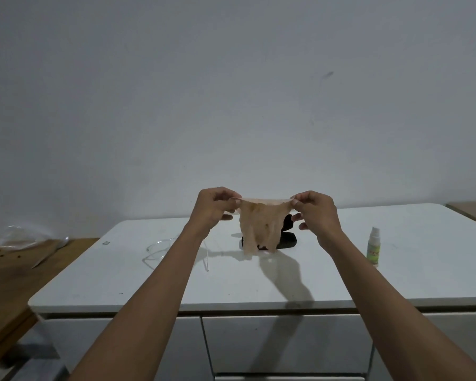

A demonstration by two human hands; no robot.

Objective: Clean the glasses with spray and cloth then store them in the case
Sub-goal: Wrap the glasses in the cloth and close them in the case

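While both arms reach out over the white cabinet top, the scene reads as follows.

Left hand: pinches the upper left corner of the cloth.
Right hand: pinches the upper right corner, lower fingers spread loose.
Cloth: beige, thin, stretched between the hands, hanging in the air above the top.
Case: black, open, on the top behind the cloth, partly hidden by it.
Glasses: clear-framed, lying on the top left of the case, crossed by the left forearm.
Spray bottle: upright, right of the case, near the right forearm.
Wooden table: to the left, bearing a clear plastic bag.
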